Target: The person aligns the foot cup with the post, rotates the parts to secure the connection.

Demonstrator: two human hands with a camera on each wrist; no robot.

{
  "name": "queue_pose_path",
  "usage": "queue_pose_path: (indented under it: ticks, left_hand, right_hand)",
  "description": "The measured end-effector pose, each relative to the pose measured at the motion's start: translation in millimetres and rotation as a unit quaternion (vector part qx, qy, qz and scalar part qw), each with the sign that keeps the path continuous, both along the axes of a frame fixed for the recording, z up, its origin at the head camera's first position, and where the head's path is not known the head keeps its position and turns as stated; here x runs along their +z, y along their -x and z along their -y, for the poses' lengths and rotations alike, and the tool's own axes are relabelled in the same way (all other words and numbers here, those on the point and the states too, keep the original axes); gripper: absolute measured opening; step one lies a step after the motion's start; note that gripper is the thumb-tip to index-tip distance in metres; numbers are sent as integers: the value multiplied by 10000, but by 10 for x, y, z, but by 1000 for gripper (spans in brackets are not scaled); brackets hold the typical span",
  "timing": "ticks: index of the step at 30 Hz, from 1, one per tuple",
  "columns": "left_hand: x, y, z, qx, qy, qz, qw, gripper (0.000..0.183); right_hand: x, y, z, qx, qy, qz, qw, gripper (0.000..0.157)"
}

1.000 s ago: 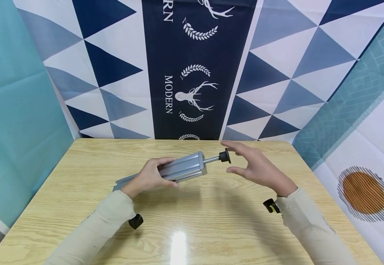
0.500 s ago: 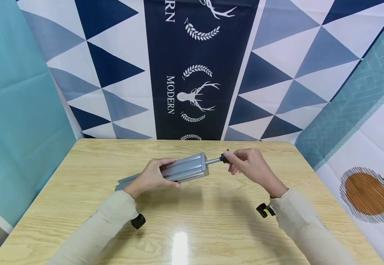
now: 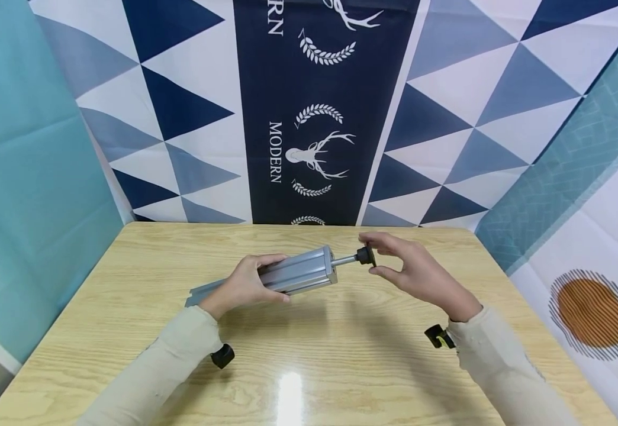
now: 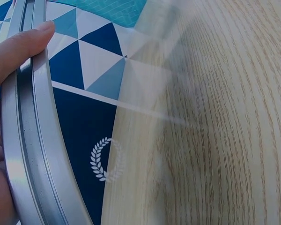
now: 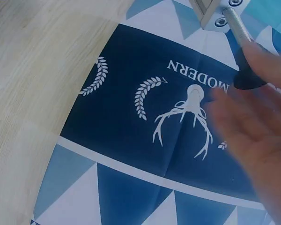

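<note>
An aluminium extrusion profile [image 3: 301, 271] is held at a slant above the wooden table, its right end higher. My left hand [image 3: 242, 284] grips it around the middle; in the left wrist view the thumb [image 4: 25, 47] lies across its grooved face. From the profile's right end plate a threaded rod [image 3: 343, 260] sticks out, carrying a black levelling foot [image 3: 364, 255]. My right hand [image 3: 415, 269] is curved around this foot, thumb at its lower rim and fingers at its upper rim. In the right wrist view, the blurred thumb overlaps the foot [image 5: 247, 77].
The wooden table [image 3: 309, 343] runs beneath both hands. Behind it hangs a patterned cloth [image 3: 309, 89] with triangles and deer heads, and more cloth covers both sides. Each wrist carries a small black camera mount [image 3: 222, 356].
The right hand came in from the right, pinched the foot half a second ago with its wrist turned, then turned back with fingers spread wider around the rim. The left hand keeps its grip.
</note>
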State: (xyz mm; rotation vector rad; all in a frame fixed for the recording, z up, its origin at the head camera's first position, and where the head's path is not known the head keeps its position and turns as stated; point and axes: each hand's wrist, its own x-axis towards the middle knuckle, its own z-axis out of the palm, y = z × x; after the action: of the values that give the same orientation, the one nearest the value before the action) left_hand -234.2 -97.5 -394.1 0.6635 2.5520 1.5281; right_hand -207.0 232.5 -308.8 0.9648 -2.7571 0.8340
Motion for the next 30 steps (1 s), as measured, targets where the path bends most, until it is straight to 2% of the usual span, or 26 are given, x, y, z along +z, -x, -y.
queue_pose_path:
  ticks: [3, 6, 10, 12, 14, 18, 21, 23, 25, 28, 30]
  left_hand:
    - [1, -4, -3, -7, 3, 14, 10000, 79]
    - [2, -9, -7, -26, -10, 4, 10000, 80]
    - [-5, -14, -18, -55, 0, -16, 10000, 80]
    - [-5, -13, -22, -52, 17, -25, 10000, 80]
    - [-2, -13, -25, -32, 35, -16, 10000, 80]
    - [5, -19, -23, -5, 88, -27, 10000, 80]
    - [4, -26, -19, 11, 92, -30, 10000, 80]
    - [5, -30, -16, 14, 67, -22, 10000, 80]
    - [3, -32, -11, 24, 19, 25, 10000, 81]
    - [3, -32, -8, 27, -9, 75, 10000, 81]
    - [0, -31, -7, 36, 8, 77, 10000, 81]
  right_hand:
    - [-33, 1, 7, -70, 206, -370, 9991, 52]
    - [-67, 14, 31, -567, 345, 0, 9978, 37]
    - [-81, 26, 74, -1296, 553, 681, 9877, 48]
    - [-69, 23, 85, -1483, 595, 846, 9835, 51]
    - [-43, 15, 81, -1510, 464, 840, 9839, 52]
    - [12, 7, 40, -1071, 121, 816, 9908, 51]
    - [21, 0, -2, -495, 30, 589, 9970, 66]
    - [5, -4, -19, -134, 66, 249, 9996, 72]
    - [-22, -2, -27, 93, 122, -155, 9998, 69]
    - [-58, -2, -27, 163, 226, -497, 9984, 58]
    - [-75, 0, -25, 47, 223, -424, 9988, 51]
